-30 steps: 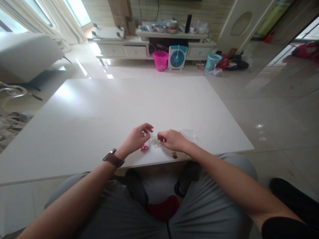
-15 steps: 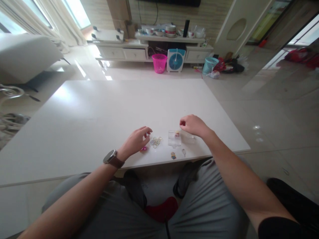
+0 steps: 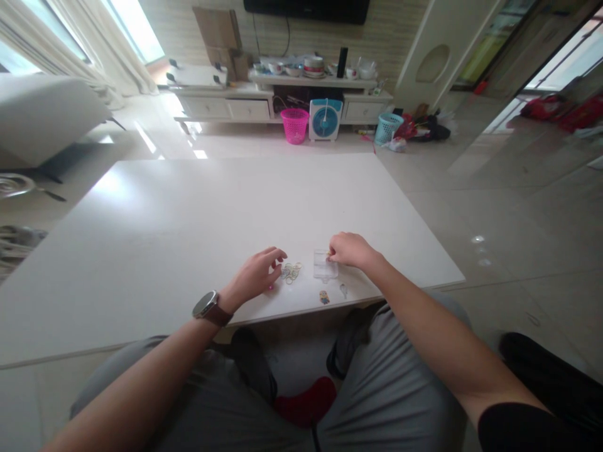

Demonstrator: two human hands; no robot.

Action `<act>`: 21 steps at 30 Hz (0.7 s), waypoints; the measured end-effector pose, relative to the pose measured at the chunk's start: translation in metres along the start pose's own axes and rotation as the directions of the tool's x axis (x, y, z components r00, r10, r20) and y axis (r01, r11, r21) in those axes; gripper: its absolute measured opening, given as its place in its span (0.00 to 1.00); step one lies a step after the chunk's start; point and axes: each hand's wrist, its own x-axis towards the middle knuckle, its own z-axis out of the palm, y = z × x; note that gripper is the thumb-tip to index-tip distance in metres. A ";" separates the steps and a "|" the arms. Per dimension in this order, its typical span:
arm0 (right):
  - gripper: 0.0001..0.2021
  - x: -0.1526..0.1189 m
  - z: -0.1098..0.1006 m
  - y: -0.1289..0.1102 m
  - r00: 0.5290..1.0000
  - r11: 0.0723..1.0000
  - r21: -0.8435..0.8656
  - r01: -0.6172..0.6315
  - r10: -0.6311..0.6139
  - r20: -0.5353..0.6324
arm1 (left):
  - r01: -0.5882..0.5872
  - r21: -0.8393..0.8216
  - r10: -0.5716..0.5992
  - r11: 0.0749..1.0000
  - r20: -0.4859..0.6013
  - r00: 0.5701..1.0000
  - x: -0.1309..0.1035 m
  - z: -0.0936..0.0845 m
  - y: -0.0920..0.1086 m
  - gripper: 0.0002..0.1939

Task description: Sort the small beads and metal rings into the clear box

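A clear plastic box (image 3: 325, 270) with compartments lies near the front edge of the white table (image 3: 245, 207). Over its upper right part is my right hand (image 3: 351, 250), fingers closed in a pinch; a speck of yellow and pink shows at the fingertips, too small to name. My left hand (image 3: 257, 273) rests at the table with fingers loosely curved and apart, beside a pile of metal rings (image 3: 291, 272). Partly under that hand sits a small pink thing (image 3: 271, 287). In front of the box are a yellow and blue cartoon-figure charm (image 3: 324, 297) and a small clear piece (image 3: 343, 290).
The table's front edge runs just above my knees. Across the floor stand a pink basket (image 3: 295, 129), a blue and white fan (image 3: 325, 119) and a light blue basket (image 3: 388, 129), before a white TV cabinet (image 3: 207, 108) with dishes on top.
My right hand has moved left and down, from above the box's right side into its upper right compartment. The left hand stays nearly in place. The whole view has shifted slightly.
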 end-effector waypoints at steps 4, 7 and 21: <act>0.11 0.001 0.003 -0.005 1.000 1.000 -0.007 -0.005 0.005 -0.021 | -0.003 -0.015 0.003 1.000 0.003 1.000 -0.001 -0.002 0.002 0.11; 0.11 0.003 0.004 -0.004 1.000 1.000 0.003 0.017 -0.017 -0.016 | -0.006 -0.011 0.006 1.000 -0.002 1.000 -0.001 -0.004 0.004 0.11; 0.07 -0.007 -0.005 -0.015 0.907 0.647 0.636 0.420 -0.311 -0.283 | 0.052 -0.395 -0.045 0.917 0.026 0.999 0.003 0.013 0.013 0.11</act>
